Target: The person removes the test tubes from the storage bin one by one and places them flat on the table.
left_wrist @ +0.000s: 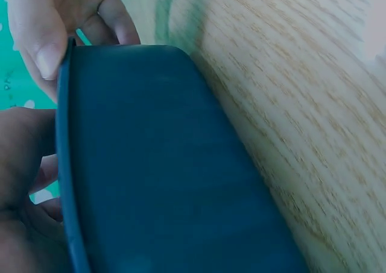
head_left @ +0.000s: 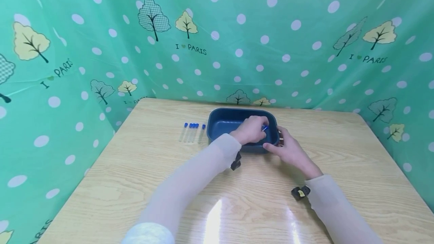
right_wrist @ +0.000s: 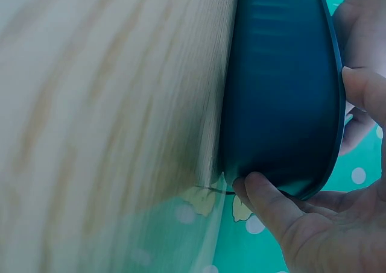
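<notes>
A dark blue rectangular basin (head_left: 220,123) stands on the table. My left hand (head_left: 251,129) reaches over its near rim, with curled fingers pinching a blue-capped tube (head_left: 265,128) inside, low toward the right end. Most of that tube is hidden by the fingers and, in both wrist views, by the basin wall (left_wrist: 145,152). At the right end my right hand (head_left: 288,148) grips the basin, thumb at the near rim and the other fingers around the outer end. In the right wrist view, the right hand's fingertips (right_wrist: 256,182) press on the outer wall.
Several slim clear tubes with blue caps (head_left: 193,125) lie side by side on the wooden table (head_left: 162,183), left of the basin. A green dotted curtain (head_left: 237,40) hangs behind the table and along its sides.
</notes>
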`<state>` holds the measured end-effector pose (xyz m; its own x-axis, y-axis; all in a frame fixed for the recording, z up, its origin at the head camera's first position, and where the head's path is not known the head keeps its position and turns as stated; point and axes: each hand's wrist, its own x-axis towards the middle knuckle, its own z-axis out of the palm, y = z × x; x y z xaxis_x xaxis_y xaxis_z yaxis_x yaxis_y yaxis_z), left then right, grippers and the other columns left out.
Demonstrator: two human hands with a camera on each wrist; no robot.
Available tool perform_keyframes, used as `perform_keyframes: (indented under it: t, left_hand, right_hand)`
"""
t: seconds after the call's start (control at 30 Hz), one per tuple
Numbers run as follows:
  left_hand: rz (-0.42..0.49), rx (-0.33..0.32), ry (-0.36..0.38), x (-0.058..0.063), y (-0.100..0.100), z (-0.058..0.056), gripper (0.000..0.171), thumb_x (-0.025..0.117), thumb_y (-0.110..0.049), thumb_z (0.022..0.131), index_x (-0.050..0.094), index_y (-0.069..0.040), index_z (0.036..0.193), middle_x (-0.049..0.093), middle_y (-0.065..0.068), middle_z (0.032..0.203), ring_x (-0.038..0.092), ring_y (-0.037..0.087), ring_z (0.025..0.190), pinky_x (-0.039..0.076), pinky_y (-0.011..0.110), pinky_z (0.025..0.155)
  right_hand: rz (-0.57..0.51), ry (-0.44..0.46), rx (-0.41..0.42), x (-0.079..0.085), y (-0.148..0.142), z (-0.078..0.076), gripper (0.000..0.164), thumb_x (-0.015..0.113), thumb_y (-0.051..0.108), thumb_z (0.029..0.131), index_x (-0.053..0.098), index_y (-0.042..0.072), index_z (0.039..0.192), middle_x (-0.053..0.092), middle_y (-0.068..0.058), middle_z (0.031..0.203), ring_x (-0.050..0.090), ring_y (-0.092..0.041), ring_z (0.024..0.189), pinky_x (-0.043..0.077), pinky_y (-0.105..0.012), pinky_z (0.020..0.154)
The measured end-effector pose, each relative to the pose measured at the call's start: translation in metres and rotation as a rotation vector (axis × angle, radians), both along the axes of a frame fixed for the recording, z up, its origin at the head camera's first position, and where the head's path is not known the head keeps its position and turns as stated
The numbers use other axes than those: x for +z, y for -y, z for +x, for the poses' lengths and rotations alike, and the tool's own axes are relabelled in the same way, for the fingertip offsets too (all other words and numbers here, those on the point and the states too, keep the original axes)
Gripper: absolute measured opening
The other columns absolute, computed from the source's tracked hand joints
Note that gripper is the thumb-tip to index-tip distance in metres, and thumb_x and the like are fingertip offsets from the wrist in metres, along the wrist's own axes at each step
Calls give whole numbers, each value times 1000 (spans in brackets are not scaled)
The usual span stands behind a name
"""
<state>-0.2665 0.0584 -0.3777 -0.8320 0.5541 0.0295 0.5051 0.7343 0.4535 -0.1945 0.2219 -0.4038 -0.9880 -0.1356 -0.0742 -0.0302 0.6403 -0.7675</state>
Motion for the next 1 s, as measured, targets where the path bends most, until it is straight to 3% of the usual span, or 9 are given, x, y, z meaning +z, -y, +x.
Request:
perform_keyframes:
  t: [0.2, 0.43, 1.0]
  left_hand:
    - [14, -5, 12, 2, 2, 3, 37, 64, -16, 90, 56, -15, 126, 62, 1, 113, 57, 11, 78, 48, 22, 68]
    - [48, -17, -8, 4, 9, 6, 36, 63, -14, 89, 56, -13, 124, 57, -3, 89, 56, 11, 66, 44, 21, 54]
    - [64, -32, -33, 14, 25, 15, 39, 62, -12, 88, 56, -13, 127, 52, 0, 83, 52, 11, 57, 41, 22, 50]
  right_hand:
    - [8, -6, 2, 0, -2, 0, 92, 65, 46, 88, 12, 7, 152, 27, -26, 149, 43, -45, 125, 41, -56, 96]
    - [0, 5, 4, 0, -1, 0, 92, 65, 45, 88, 11, 7, 152, 27, -27, 149, 43, -45, 125, 41, -56, 96]
    - [-2, 12, -4, -1, -1, 1, 93, 66, 44, 87, 10, 7, 152, 27, -27, 149, 43, -45, 126, 42, -55, 96]
